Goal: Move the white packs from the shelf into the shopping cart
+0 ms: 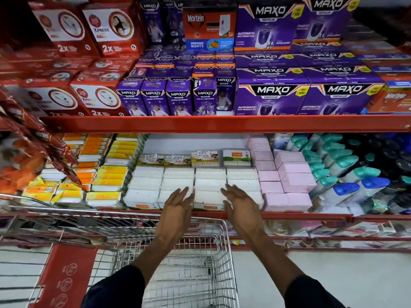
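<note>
Several white packs (209, 185) lie in rows on the lower shelf, right in front of me. My left hand (176, 207) reaches over the shelf's front edge with fingers spread, just left of the middle row. My right hand (241, 203) is stretched out beside it, palm turned inward, fingers apart, over the packs further right. Neither hand holds anything. Below my arms stands the wire shopping cart (224, 252); I see no pack in the visible part of its basket.
Pink boxes (289, 181) sit right of the white packs, yellow and orange packs (109, 176) to the left. A red shelf beam (222, 123) runs above, under purple and red boxes. Bottles (347, 178) fill the far right. Red snack bags (33, 138) hang at left.
</note>
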A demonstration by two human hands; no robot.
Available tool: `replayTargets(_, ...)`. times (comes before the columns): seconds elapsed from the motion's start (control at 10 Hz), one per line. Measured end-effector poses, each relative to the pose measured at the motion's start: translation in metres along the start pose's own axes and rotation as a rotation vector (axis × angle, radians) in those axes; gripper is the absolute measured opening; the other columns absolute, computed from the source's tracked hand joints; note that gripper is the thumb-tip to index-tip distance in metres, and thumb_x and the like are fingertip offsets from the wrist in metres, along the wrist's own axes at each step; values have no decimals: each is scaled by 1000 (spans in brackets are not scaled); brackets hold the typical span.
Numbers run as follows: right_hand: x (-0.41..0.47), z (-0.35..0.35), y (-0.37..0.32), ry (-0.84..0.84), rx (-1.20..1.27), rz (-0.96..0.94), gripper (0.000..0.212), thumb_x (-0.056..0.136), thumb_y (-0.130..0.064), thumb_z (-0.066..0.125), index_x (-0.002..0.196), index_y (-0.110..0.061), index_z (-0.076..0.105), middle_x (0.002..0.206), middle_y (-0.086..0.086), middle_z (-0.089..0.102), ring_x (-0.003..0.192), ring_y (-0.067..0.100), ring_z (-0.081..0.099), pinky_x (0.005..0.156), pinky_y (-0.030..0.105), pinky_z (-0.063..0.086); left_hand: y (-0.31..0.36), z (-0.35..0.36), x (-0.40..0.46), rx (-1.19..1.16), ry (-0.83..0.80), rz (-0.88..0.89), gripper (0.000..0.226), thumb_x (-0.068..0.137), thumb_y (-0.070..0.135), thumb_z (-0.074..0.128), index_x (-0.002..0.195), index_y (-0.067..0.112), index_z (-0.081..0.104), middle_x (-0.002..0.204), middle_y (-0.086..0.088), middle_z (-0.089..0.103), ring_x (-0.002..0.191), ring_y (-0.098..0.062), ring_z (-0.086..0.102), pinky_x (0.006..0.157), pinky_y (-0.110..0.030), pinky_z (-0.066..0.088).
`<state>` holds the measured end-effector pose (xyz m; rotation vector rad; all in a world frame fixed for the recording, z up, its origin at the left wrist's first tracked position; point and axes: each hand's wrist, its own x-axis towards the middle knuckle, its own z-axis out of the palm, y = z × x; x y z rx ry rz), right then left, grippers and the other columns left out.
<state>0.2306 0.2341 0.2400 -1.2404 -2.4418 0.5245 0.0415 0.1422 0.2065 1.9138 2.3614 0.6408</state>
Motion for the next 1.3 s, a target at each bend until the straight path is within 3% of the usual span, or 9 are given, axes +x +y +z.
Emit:
replayTargets(0.1,6,26,-30,-60,9,-106,39,95,-8,53,133,-19,54,145,-1,48,135,18,41,109,32,25,-33,-14,-11,20,5,-74,36,87,5,71,122,4,66,130,-19,64,121,-37,56,102,-49,50)
replayTargets(0.2,17,55,-59,-153,1,-165,58,83,9,57,135,-18,51,146,1,46,136,19,41,107,39,43,-67,-26,-18,11,35,-133,31,86,3,71,117,1,68,126,-20,65,118,-38,57,96,-51,54)
replayTargets(0.4,35,91,-93,-257,-89,-195,68,70,13,68,130,-15,54,144,4,50,134,19,42,101,41,50,-97,-40,-20,45,10,-172,28,80,-9,68,107,-2,73,109,-22,72,104,-38,65,91,-43,57)
replayTargets(0.7,30,88,-106,-235,-202,-162,66,75,15,61,133,-17,51,145,3,49,137,19,39,105,39,44,-113,-35,-23,68,-51,-95,42,75,-11,69,113,7,72,111,-17,72,109,-37,62,90,-45,58)
replayTargets(0.8,28,90,-106,-197,-216,-194,57,81,6,60,133,-14,51,143,5,51,137,22,38,110,39,36,-114,-39,-24,110,-68,-71,40,79,-4,68,117,7,69,119,-18,70,115,-37,60,95,-49,55)
replayTargets(0.9,19,91,-94,-64,-233,-215,52,93,-21,56,141,-9,40,150,9,39,143,25,25,117,42,17,-113,-35,-28,170,-74,-18,42,90,16,61,131,9,60,140,-13,57,134,-35,47,111,-56,40)
replayTargets(1.0,10,87,-74,-40,-245,-140,63,100,-43,36,150,-10,15,158,9,7,147,25,1,121,45,6,-112,-27,-34,193,-124,35,53,99,36,42,147,14,40,156,-4,34,148,-28,22,122,-49,13)
replayTargets(1.1,5,92,-55,-143,-286,-68,73,99,-58,22,150,-9,5,160,11,0,147,24,-6,116,41,1,-113,-17,-40,205,-173,39,59,101,43,35,152,16,27,161,-5,23,151,-24,8,119,-43,-3)
replayTargets(1.3,4,74,-60,-90,-260,-118,81,96,-64,18,150,-8,-2,159,10,-8,147,23,-10,117,41,0,-96,-36,-39,185,-113,67,63,102,48,30,155,15,15,164,-6,16,152,-22,-3,120,-46,1)
